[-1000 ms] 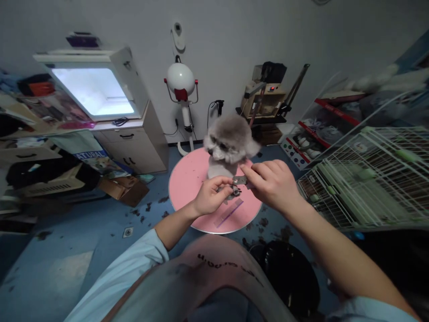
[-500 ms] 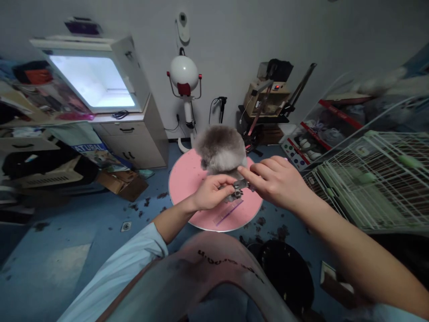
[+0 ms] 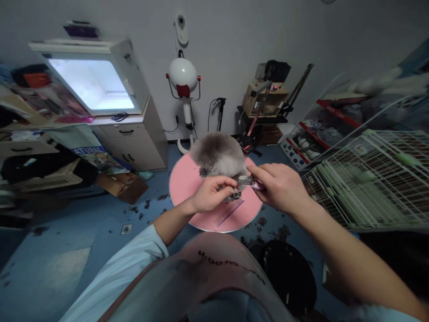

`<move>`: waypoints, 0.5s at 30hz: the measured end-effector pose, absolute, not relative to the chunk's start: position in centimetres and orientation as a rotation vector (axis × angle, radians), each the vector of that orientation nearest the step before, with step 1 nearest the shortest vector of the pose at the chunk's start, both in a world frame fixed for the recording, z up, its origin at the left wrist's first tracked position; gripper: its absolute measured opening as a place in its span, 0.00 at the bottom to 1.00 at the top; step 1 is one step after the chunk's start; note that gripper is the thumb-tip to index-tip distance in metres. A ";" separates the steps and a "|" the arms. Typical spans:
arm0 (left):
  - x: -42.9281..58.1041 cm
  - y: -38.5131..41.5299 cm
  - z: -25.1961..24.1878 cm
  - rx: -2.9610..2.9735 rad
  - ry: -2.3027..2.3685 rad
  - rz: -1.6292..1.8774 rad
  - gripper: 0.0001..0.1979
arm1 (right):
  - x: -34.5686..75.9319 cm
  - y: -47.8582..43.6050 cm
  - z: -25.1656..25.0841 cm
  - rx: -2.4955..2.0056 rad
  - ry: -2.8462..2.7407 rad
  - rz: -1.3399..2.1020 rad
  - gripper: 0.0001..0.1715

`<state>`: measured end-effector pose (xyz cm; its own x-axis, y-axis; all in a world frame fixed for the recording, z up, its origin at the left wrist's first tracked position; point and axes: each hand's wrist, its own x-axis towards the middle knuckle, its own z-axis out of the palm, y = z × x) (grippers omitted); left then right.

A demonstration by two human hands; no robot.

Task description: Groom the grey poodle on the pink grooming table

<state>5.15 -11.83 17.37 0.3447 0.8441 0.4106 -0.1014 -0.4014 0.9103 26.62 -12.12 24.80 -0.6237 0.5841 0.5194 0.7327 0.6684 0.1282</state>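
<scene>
A fluffy grey and white animal [image 3: 217, 154] with its head out of sight is on the round pink table [image 3: 179, 183]. My left hand [image 3: 212, 193] is closed around one of its paws [image 3: 236, 194], thumb and forefinger pinching it with the toes pointing at me. In my right hand [image 3: 276, 183] is a pair of nail clippers [image 3: 246, 180] with a lilac handle; their head is just above and to the right of the paw, and I cannot tell whether they touch it. A thin clear strip with a purple edge [image 3: 229, 213] lies on the table's near side.
A wire cage [image 3: 375, 179] stands close on the right, with a black round stool [image 3: 288, 277] below my right arm. Behind the table rises a white lamp-like dryer [image 3: 183, 74]. Tufts of hair [image 3: 283, 232] litter the blue floor. Cabinets [image 3: 134, 143] are on the left.
My right hand has drawn back slightly to the right and turned, its forefinger now curled in. More of the clippers shows. The animal's body has shifted a little left; my left hand stays put.
</scene>
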 end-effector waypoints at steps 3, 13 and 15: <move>5.2 -11.9 16.2 1.715 0.693 1.309 0.09 | 26.1 -13.6 21.3 -1.175 -2.101 0.127 0.09; 4.7 -13.2 7.6 2.144 0.819 1.351 0.12 | 18.8 -17.4 8.9 -1.143 -0.775 1.411 0.22; 3.8 -14.9 4.2 2.247 0.874 1.334 0.15 | 18.0 -17.7 7.3 -1.198 -0.742 1.357 0.20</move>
